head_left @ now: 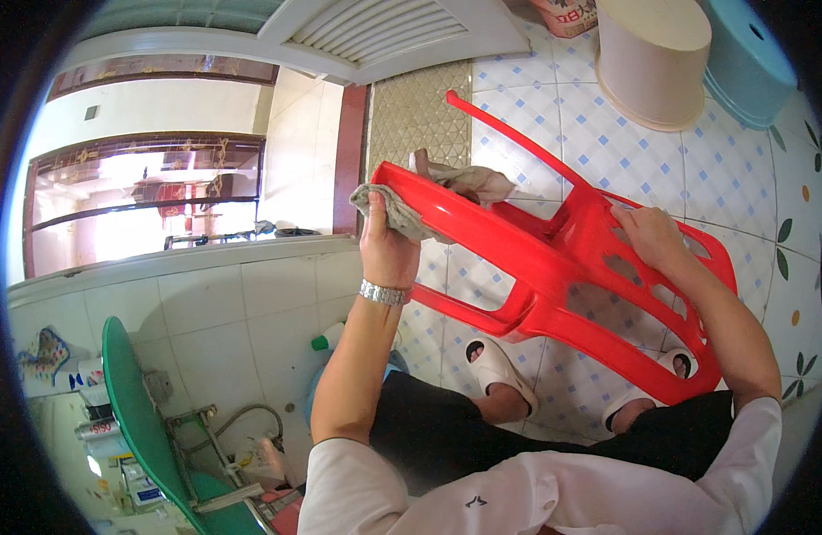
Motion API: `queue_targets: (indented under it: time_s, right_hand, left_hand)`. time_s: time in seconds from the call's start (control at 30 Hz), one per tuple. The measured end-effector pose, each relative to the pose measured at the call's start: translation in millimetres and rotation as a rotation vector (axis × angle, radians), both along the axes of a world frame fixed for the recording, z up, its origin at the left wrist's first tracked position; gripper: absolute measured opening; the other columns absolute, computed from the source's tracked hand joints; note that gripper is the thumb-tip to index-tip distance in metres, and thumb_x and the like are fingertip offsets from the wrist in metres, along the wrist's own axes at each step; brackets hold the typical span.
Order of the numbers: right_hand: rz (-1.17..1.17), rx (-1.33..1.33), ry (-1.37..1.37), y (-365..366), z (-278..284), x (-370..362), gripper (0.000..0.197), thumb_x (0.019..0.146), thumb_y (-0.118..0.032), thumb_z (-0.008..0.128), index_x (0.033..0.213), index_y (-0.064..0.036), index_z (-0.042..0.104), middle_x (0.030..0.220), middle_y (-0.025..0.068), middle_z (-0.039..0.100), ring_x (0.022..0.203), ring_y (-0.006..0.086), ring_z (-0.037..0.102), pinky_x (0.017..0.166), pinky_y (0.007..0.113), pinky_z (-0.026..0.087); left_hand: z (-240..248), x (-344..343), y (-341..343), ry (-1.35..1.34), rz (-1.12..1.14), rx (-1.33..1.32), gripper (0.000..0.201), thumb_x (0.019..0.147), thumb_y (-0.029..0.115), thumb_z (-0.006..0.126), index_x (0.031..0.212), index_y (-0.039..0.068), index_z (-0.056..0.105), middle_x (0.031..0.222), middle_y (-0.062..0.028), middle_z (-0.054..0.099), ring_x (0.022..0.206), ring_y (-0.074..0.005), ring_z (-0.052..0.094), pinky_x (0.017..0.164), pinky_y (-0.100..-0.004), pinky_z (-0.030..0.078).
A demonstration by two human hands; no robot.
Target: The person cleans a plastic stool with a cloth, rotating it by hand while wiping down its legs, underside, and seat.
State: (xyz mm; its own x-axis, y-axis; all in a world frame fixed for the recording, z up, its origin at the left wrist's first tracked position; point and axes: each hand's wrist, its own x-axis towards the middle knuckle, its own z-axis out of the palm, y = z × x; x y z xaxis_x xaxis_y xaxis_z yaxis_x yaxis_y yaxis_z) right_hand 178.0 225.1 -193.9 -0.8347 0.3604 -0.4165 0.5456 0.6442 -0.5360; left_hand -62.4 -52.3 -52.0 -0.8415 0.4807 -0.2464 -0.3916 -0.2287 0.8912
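Observation:
A red plastic chair (482, 234) is tilted over on its side in front of me, its seat edge toward the left and its slotted backrest toward the right. My left hand (389, 254), with a metal watch at the wrist, presses a grey cloth (386, 207) round the seat's front edge. The thumb lies on top, and the other fingers are partly hidden. My right hand (650, 234) grips the chair's backrest, fingers going into its openings. Behind the seat shows a crumpled grey-beige fabric (473, 182); I cannot tell whether it joins the cloth.
A beige stool (653, 58) and a blue stool (752, 67) stand at the far right. A louvred white door (375, 40) and a patterned mat (418, 116) lie ahead. A green round tabletop (130, 401) with a metal frame leans at the lower left. My slippered feet are below the chair.

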Motion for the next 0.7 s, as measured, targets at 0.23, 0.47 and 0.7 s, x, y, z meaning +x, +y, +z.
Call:
queue_targets:
  time_s: [0.23,0.47,0.7]
  right_hand:
    - [0.001,0.060,0.186,-1,-23,8,0.051,0.105,-0.045,0.037,0.102,-0.0097,0.074,0.085,0.0230,0.070,0.082,0.0424,0.068,0.078,0.053,0.052]
    - [-0.090,-0.003,0.156,-5,-9,6,0.061,0.103,-0.050,0.037,0.089,-0.0025,0.074,0.081,0.0264,0.068,0.080,0.0441,0.067,0.077,0.053,0.051]
    - [-0.118,0.041,0.161,-4,-10,-5,0.070,0.102,-0.052,0.038,0.072,0.0027,0.070,0.075,0.0264,0.067,0.074,0.0441,0.066,0.074,0.053,0.051]
  left_hand:
    - [-17,35,-1,-0.070,-0.074,-0.035,0.049,0.103,0.042,0.051,0.138,0.007,0.047,0.136,-0.0097,0.057,0.123,-0.0237,0.056,0.105,-0.0406,0.046]
    - [12,75,-4,0.169,-0.366,-0.891,0.036,0.105,0.031,0.050,0.126,0.003,0.057,0.123,-0.0085,0.064,0.110,-0.0189,0.061,0.097,-0.0326,0.047]
    - [70,55,-52,0.595,0.085,-0.544,0.039,0.105,0.023,0.049,0.138,0.003,0.047,0.130,-0.0132,0.058,0.114,-0.0227,0.059,0.099,-0.0381,0.048]
